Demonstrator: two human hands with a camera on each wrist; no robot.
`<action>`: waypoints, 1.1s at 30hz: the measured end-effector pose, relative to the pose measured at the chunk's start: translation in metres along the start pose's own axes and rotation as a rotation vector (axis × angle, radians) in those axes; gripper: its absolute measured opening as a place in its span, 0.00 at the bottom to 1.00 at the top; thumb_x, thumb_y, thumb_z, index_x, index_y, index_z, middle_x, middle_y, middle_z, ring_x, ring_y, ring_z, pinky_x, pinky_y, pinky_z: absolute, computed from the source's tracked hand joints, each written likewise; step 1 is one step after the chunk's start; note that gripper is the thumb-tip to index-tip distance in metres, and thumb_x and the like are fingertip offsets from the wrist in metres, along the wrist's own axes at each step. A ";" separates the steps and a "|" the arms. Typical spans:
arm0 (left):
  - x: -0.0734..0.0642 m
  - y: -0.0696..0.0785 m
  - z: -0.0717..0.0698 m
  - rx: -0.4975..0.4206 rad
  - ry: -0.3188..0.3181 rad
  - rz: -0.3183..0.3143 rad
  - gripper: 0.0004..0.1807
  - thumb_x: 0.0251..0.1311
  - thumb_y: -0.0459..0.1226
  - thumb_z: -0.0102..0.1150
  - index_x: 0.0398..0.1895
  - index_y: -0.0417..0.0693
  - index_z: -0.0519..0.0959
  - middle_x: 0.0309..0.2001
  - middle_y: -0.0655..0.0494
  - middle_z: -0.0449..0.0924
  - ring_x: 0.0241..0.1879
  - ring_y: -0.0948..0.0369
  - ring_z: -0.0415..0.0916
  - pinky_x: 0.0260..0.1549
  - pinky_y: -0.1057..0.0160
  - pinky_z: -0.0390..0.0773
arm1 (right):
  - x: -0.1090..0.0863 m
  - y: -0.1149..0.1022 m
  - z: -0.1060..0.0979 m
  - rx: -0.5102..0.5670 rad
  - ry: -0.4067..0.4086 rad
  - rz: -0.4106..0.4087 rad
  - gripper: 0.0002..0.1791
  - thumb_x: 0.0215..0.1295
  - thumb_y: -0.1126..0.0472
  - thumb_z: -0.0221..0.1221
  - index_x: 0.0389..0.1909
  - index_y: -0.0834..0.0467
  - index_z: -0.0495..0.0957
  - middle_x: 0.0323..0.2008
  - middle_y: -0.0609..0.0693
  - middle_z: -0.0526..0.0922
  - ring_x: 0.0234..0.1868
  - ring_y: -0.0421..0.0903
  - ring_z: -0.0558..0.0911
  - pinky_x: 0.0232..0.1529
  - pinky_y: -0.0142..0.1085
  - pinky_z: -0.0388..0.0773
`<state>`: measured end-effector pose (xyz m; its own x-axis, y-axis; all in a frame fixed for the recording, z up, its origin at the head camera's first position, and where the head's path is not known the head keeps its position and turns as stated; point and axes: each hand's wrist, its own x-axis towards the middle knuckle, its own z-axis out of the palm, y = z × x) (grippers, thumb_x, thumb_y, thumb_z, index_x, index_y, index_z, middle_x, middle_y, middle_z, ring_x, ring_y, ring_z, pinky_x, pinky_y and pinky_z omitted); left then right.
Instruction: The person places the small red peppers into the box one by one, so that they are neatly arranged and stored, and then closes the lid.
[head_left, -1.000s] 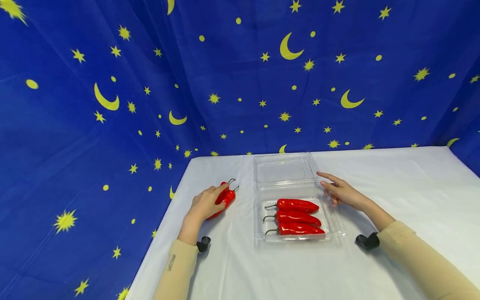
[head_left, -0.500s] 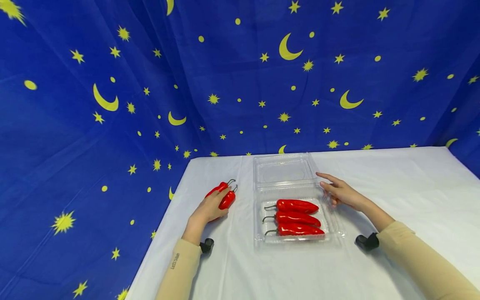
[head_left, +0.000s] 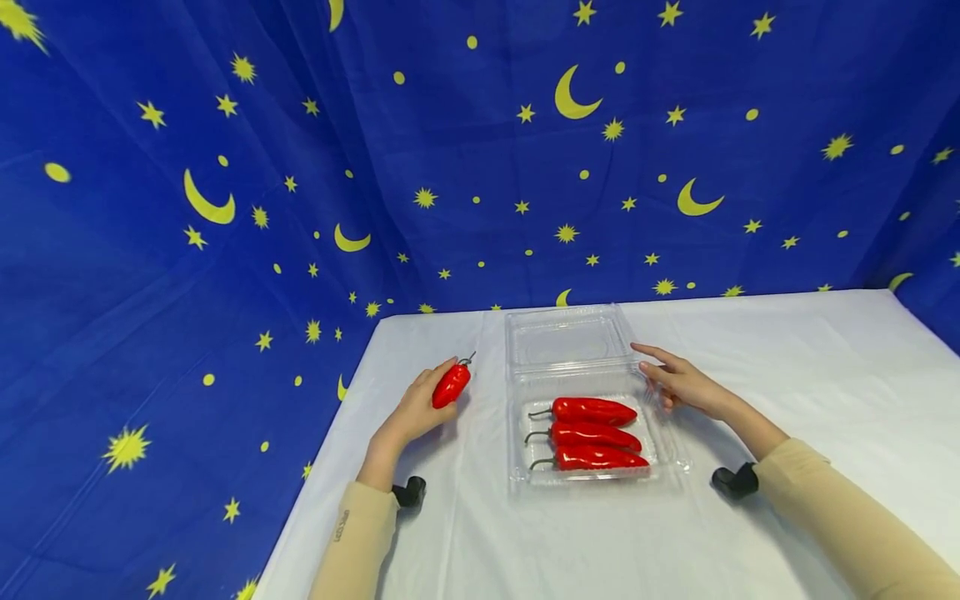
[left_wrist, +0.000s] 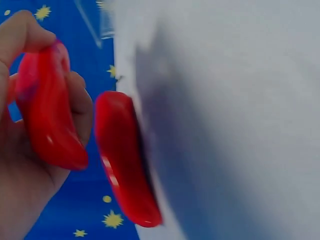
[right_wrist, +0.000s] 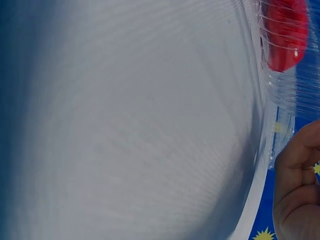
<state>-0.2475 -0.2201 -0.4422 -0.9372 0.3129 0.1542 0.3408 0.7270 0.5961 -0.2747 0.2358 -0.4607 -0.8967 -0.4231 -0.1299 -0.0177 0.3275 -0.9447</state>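
Note:
My left hand (head_left: 416,408) holds a red chili pepper (head_left: 452,386) with its green stem pointing away, left of the container. In the left wrist view, the thumb and fingers wrap that pepper (left_wrist: 47,110) above the table. A second red pepper (left_wrist: 122,160) lies on the cloth beneath; the hand hides it in the head view. My right hand (head_left: 686,387) is at the right edge of a clear plastic clamshell container (head_left: 517,450), index finger extended by the hinge. Three red peppers (head_left: 592,435) lie side by side in its base, stems to the left.
The container's open lid (head_left: 570,340) lies back toward the far table edge. A white cloth (head_left: 825,383) covers the table. A blue curtain (head_left: 480,150) with yellow moons and stars hangs behind and to the left.
My left hand has shifted its grip among two peppers and now has one raised off the cloth. The right hand and the container stay in place.

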 end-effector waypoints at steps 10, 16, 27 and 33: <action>0.013 0.032 -0.015 -0.264 0.010 -0.014 0.37 0.53 0.33 0.60 0.68 0.55 0.61 0.56 0.45 0.68 0.50 0.49 0.70 0.42 0.53 0.78 | -0.002 0.002 -0.002 -0.005 0.004 0.021 0.33 0.73 0.53 0.47 0.74 0.56 0.48 0.29 0.57 0.67 0.15 0.41 0.69 0.17 0.32 0.71; 0.023 0.050 -0.014 -0.410 -0.040 0.021 0.35 0.54 0.32 0.58 0.67 0.56 0.62 0.54 0.44 0.67 0.50 0.49 0.69 0.42 0.55 0.78 | -0.002 0.002 -0.001 -0.015 0.010 0.033 0.32 0.73 0.54 0.46 0.74 0.56 0.49 0.29 0.57 0.67 0.15 0.42 0.69 0.17 0.32 0.70; 0.046 0.088 0.005 -0.543 -0.251 0.190 0.33 0.55 0.32 0.57 0.66 0.54 0.62 0.56 0.45 0.66 0.52 0.51 0.67 0.42 0.58 0.77 | -0.001 0.002 0.001 -0.010 0.008 0.014 0.32 0.73 0.54 0.47 0.73 0.56 0.50 0.30 0.58 0.68 0.15 0.43 0.69 0.17 0.34 0.73; 0.054 0.107 0.017 -0.535 -0.381 0.244 0.34 0.56 0.32 0.58 0.67 0.51 0.60 0.58 0.43 0.65 0.51 0.52 0.66 0.43 0.60 0.76 | 0.000 0.001 0.001 0.004 0.019 -0.005 0.32 0.72 0.52 0.47 0.73 0.56 0.51 0.29 0.59 0.68 0.14 0.42 0.69 0.17 0.35 0.74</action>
<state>-0.2606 -0.1148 -0.3835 -0.7134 0.6930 0.1043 0.3635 0.2386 0.9005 -0.2747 0.2354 -0.4619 -0.9048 -0.4088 -0.1195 -0.0204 0.3219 -0.9465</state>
